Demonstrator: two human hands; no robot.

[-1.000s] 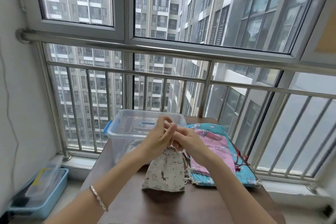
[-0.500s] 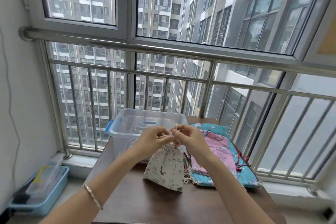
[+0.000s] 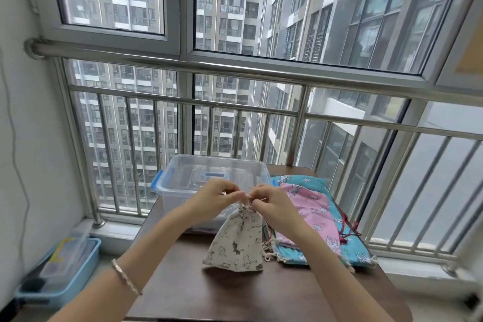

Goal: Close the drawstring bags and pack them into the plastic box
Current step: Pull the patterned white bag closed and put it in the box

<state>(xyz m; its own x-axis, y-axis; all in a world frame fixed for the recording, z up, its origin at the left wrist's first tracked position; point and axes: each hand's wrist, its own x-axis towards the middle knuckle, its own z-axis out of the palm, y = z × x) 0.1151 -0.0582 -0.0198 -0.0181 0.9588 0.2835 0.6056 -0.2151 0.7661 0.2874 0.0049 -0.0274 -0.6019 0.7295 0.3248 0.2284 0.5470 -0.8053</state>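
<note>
A cream drawstring bag with small animal prints [image 3: 236,243] hangs from its gathered neck, its bottom resting on the brown table [image 3: 183,290]. My left hand [image 3: 214,196] and my right hand [image 3: 271,200] meet just above the neck, each pinching the thin white drawstring. The bag's mouth is cinched tight. Behind my hands stands the clear plastic box [image 3: 183,178] with blue latches, open at the top. To the right lies a pink drawstring bag [image 3: 311,206] on top of a blue one [image 3: 358,251], both flat.
A steel railing [image 3: 235,107] and window close off the far side, right behind the table. On the floor at the left sits a light blue tray [image 3: 86,261] with a clear lidded container in it. A white wall runs along the left.
My hands have drawn slightly apart while pulling the string, and the bag's neck has tightened. The bag has swung a little, its bottom shifting on the table.
</note>
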